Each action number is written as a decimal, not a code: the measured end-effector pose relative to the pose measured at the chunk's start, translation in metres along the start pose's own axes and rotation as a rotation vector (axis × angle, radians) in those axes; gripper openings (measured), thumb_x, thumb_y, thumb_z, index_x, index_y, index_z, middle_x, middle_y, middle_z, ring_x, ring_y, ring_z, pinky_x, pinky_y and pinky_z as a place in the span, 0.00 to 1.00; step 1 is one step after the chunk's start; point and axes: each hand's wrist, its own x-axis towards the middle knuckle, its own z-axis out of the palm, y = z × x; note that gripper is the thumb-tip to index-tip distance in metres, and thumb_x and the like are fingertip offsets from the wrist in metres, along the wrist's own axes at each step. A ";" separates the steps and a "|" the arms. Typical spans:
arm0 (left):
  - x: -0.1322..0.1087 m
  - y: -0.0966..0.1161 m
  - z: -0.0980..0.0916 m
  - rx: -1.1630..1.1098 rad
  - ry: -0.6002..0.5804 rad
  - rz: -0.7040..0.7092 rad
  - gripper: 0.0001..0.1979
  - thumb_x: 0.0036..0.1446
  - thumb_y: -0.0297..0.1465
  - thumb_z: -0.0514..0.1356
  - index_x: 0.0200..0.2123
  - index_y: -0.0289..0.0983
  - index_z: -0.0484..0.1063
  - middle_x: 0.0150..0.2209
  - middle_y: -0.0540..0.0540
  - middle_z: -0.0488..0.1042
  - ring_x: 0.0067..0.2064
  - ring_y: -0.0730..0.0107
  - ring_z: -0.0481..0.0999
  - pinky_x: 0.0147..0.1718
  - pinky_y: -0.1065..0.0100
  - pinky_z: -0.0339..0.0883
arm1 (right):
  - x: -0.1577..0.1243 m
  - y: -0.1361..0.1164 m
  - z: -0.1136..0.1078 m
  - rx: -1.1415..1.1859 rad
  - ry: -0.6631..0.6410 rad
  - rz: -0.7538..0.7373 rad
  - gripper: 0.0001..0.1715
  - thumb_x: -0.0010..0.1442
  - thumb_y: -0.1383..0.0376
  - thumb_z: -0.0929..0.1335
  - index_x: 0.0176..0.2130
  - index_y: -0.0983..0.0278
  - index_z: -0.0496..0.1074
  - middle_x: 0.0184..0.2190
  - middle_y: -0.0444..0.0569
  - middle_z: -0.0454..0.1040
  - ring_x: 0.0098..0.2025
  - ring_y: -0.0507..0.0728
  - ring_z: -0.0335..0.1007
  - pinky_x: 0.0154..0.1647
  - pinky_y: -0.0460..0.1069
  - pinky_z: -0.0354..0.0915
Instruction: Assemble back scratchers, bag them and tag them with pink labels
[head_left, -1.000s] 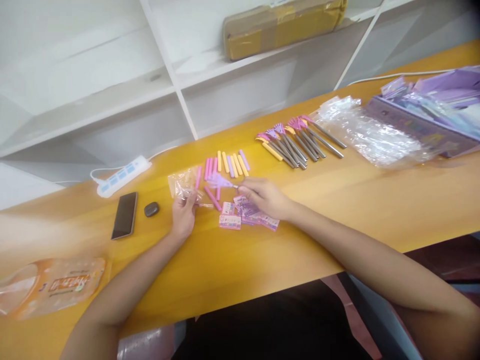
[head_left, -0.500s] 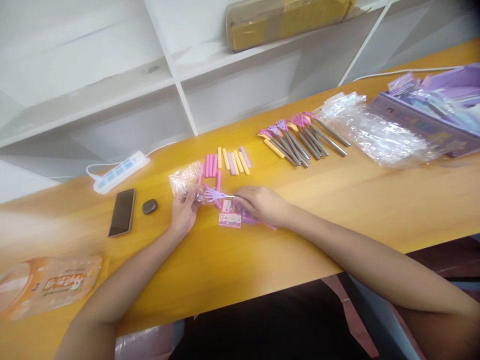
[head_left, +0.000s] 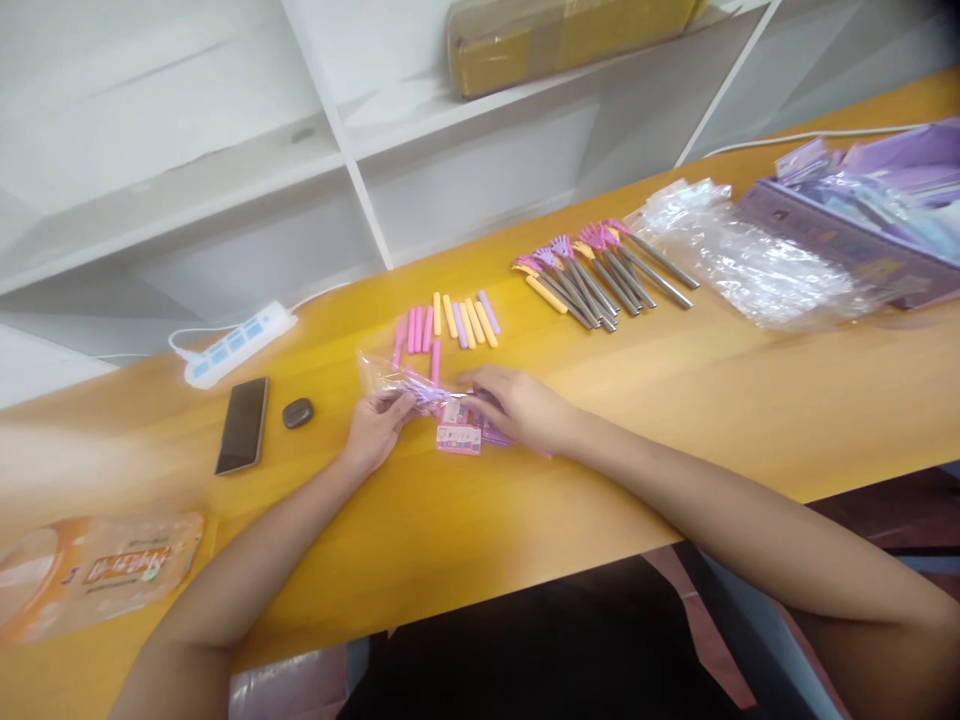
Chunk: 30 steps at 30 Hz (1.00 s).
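Note:
My left hand [head_left: 375, 432] pinches a small clear plastic bag [head_left: 390, 378] at its mouth. Inside the bag lies a purple claw-headed stick [head_left: 425, 394], and my right hand [head_left: 517, 408] grips its other end with closed fingers. Both hands hover just above the yellow table [head_left: 525, 520]. Under my right hand lies a small pile of pink and purple printed cards [head_left: 459, 438]. Behind the bag lies a row of pink, yellow and purple short sticks [head_left: 450, 324].
A bundle of grey-handled claw sticks [head_left: 600, 275] lies further right, beside crumpled clear plastic [head_left: 742, 262] and a purple box [head_left: 862, 225]. On the left are a phone [head_left: 242, 424], a dark earbud case [head_left: 298, 412], a white power strip [head_left: 232, 343] and an orange packet [head_left: 97, 570].
The purple claw stick, which was outside the bag, has slid leftward into it. The bag now lies stretched flat along the stick between my two hands.

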 end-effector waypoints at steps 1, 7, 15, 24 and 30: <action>-0.001 -0.001 -0.001 0.024 -0.014 -0.003 0.20 0.49 0.45 0.81 0.34 0.34 0.87 0.34 0.40 0.87 0.34 0.61 0.85 0.42 0.59 0.83 | -0.001 -0.001 0.001 0.017 0.008 0.020 0.19 0.78 0.56 0.65 0.60 0.63 0.73 0.49 0.57 0.81 0.48 0.62 0.79 0.51 0.55 0.72; -0.005 -0.011 -0.010 0.244 -0.089 0.027 0.17 0.55 0.44 0.78 0.40 0.37 0.88 0.41 0.40 0.89 0.42 0.56 0.88 0.47 0.59 0.82 | -0.003 -0.008 0.008 0.062 -0.013 0.082 0.26 0.78 0.57 0.65 0.69 0.63 0.64 0.46 0.56 0.80 0.43 0.61 0.78 0.47 0.55 0.73; -0.005 -0.006 0.000 0.018 -0.046 0.033 0.19 0.54 0.45 0.79 0.39 0.36 0.83 0.37 0.42 0.87 0.38 0.60 0.87 0.41 0.61 0.83 | -0.003 -0.010 0.008 0.088 -0.026 0.049 0.33 0.75 0.59 0.65 0.73 0.65 0.58 0.47 0.55 0.78 0.43 0.61 0.77 0.46 0.55 0.72; 0.006 0.002 -0.008 -0.190 0.190 0.077 0.18 0.53 0.42 0.80 0.40 0.38 0.81 0.39 0.48 0.87 0.39 0.70 0.87 0.40 0.70 0.81 | -0.002 -0.010 -0.001 -0.022 -0.100 0.183 0.28 0.77 0.59 0.64 0.70 0.67 0.64 0.42 0.54 0.82 0.37 0.59 0.76 0.39 0.51 0.65; 0.008 0.008 -0.008 -0.217 0.191 0.031 0.19 0.51 0.42 0.81 0.39 0.38 0.83 0.40 0.47 0.88 0.41 0.69 0.87 0.42 0.71 0.81 | -0.001 -0.006 -0.004 -0.097 -0.085 0.005 0.23 0.82 0.58 0.59 0.48 0.66 0.78 0.39 0.53 0.78 0.39 0.56 0.72 0.42 0.50 0.63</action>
